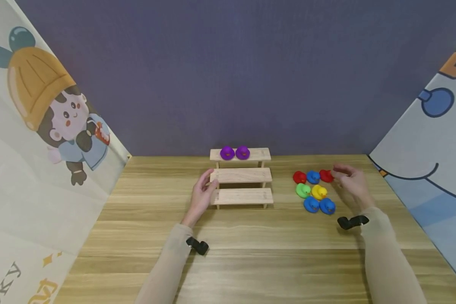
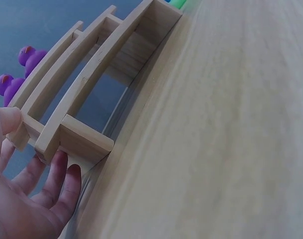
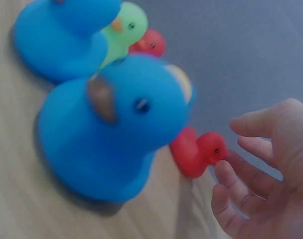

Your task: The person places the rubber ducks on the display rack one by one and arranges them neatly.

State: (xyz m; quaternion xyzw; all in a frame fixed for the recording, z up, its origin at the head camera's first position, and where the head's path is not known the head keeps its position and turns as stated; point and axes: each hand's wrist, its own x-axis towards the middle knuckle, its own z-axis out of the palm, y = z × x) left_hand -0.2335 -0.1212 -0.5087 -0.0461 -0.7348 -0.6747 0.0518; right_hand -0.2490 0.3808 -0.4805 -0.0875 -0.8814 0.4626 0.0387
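Observation:
A three-tier wooden stand (image 1: 241,175) is on the table, with two purple rubber ducks (image 1: 227,153) side by side on its top board. At the stand's left end, my left hand (image 1: 202,193) holds the board ends, thumb over the middle tier and fingers bent by the lowest one. To the right stands a group of ducks: red, blue (image 1: 313,177), green (image 1: 303,191) and yellow (image 1: 319,192). My right hand (image 1: 351,180) is at the far-right red duck (image 1: 326,176), thumb and fingers apart around its head side; whether a fingertip touches it is unclear.
A wood-grain table (image 1: 228,261) carries everything. Behind it rises a dark blue-grey wall (image 1: 228,76). Cartoon-printed panels (image 1: 26,190) flank both sides. Two blue ducks (image 1: 327,206) sit at the front of the group, close to the right wrist.

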